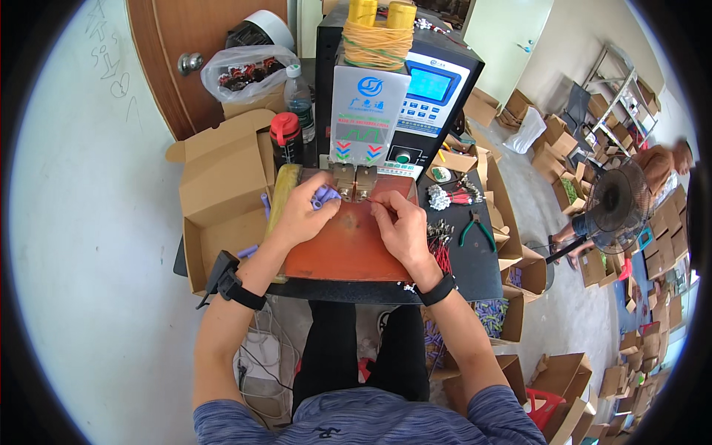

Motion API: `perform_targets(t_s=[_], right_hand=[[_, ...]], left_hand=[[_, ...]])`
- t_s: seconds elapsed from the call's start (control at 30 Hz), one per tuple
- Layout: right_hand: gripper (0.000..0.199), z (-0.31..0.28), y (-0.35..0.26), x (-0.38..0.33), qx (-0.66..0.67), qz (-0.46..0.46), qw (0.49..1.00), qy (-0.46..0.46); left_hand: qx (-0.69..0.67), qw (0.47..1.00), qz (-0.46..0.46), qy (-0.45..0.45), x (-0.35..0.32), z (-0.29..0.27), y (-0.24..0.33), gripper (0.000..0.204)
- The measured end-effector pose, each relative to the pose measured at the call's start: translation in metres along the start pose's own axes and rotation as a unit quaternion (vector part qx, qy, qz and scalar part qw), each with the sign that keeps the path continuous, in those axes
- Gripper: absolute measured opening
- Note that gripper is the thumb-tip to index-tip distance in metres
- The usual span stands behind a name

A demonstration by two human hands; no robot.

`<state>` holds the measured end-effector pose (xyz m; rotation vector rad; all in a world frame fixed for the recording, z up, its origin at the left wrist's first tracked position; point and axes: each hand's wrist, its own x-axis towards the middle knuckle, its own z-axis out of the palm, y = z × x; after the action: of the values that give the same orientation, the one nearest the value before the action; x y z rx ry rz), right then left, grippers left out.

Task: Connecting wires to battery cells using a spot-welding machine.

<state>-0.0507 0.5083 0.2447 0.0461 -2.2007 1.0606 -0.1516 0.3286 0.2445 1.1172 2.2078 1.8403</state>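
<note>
My left hand (300, 215) is closed around several purple cylindrical battery cells (324, 196), just left of the metal electrode block (353, 182) of a spot welder (368, 111). On the block's other side, my right hand (400, 226) pinches something thin and small. Its tip sits close to the electrodes, too fine to make out. Both hands are over an orange-brown work plate (348, 248). Whether a cell touches the electrodes is hidden by my fingers.
An open cardboard box (222, 159) with loose purple cells stands left, beside a red-capped bottle (286, 137). Right of the plate lie white-plugged wire leads (449, 196), red leads (441, 252) and green-handled cutters (477, 231). A fan (617, 199) and another person (656, 170) are farther right.
</note>
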Motion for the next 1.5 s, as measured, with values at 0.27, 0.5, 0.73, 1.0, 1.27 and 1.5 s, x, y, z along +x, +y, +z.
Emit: perform_targets(t_s=[0.27, 0.5, 0.73, 1.0, 1.27, 1.5], right_hand=[[0.01, -0.006, -0.015, 0.004, -0.008, -0.051, 0.999, -0.002], [0.008, -0.004, -0.013, 0.005, -0.006, -0.097, 0.995, 0.022], [0.009, -0.004, -0.015, 0.005, -0.004, -0.097, 0.995, 0.014], [0.008, 0.001, -0.015, 0.007, -0.025, -0.125, 0.992, 0.018], [0.008, 0.003, -0.013, 0.007, -0.032, -0.132, 0.991, 0.01], [0.006, 0.004, -0.013, 0.006, -0.034, -0.142, 0.989, 0.018]], left_hand=[[0.027, 0.995, 0.054, -0.075, -0.002, 0.003, 0.0, 0.028], [0.094, 0.991, 0.067, -0.066, -0.002, 0.005, 0.009, 0.024], [0.107, 0.99, 0.051, -0.07, -0.001, 0.006, 0.005, 0.024], [0.106, 0.99, 0.056, -0.067, -0.001, 0.006, 0.012, 0.023], [0.105, 0.991, 0.053, -0.058, -0.002, 0.006, 0.016, 0.02], [0.097, 0.992, 0.053, -0.058, -0.002, 0.007, 0.014, 0.019]])
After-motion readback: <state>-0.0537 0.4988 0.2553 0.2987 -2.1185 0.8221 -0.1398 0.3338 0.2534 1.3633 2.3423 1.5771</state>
